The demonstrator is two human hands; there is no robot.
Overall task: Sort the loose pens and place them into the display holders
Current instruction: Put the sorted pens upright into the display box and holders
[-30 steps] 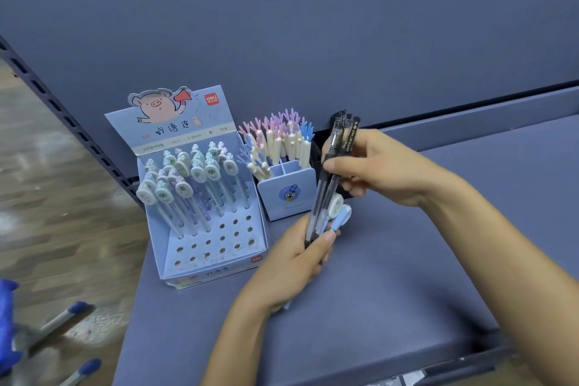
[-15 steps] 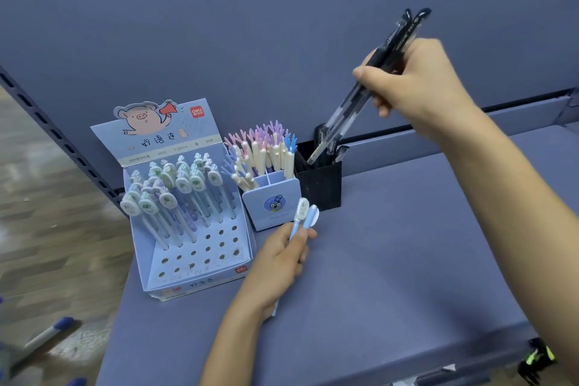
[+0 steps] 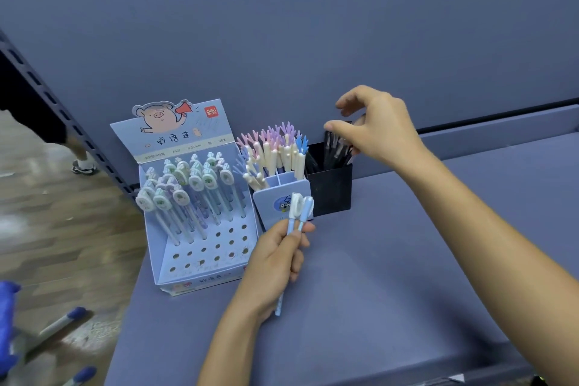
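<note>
2 light-blue pens point(image 3: 300, 208) with flat oval caps stand upright in the left hand point(image 3: 275, 257), whose fingers and thumb curl round their barrels low down. The caps rise in front of the small blue cup point(image 3: 269, 202), and 1 barrel tip pokes out below the palm. The right hand point(image 3: 380, 128) hovers over the black holder point(image 3: 332, 194) at the back of the grey-blue shelf point(image 3: 391, 276), thumb and forefinger apart and the other fingers loosely bent. It grips nothing visible, and its forefinger tip sits just beside the tops of the black pens point(image 3: 336, 149) standing inside the holder. The black holder touches the right side of the small blue cup, which is filled with antler-topped pens point(image 3: 275, 147) in cream, pink, purple and blue. Left of the cup stands the tiered display box point(image 3: 200, 282) with a pig on its header card; oval-capped pens point(image 3: 188, 191) fill its upper rows, and bare holes show in the lower rows
</note>
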